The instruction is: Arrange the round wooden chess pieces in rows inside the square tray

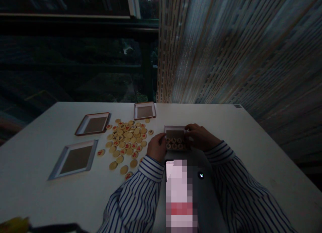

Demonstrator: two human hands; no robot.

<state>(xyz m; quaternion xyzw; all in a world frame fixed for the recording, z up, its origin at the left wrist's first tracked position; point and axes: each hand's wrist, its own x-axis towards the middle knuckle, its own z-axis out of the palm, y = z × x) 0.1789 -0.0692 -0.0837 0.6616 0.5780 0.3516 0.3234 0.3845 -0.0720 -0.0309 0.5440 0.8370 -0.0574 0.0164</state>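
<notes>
A small shallow box (175, 133) sits near the table's front edge, with two short rows of Chinese chess pieces (174, 140) in its near half. My left hand (157, 148) holds the box's left side, thumb and fingers closed at the rim. On the opposite side, my right hand (202, 137) grips the right rim near the far corner; some of its fingers are in shadow. Left of my hands lies a loose heap of round wooden Chinese chess pieces (128, 135), some showing red or black characters and others blank side up.
Three more shallow open trays lie around the heap: a brown-rimmed tray (87, 115) at left, a grey-rimmed tray (64, 151) nearer me, and a brown-rimmed tray (152, 105) at the far edge. A phone (177, 182) with a blurred screen is in front of me. A curtain (201, 48) hangs behind the white table (251, 152).
</notes>
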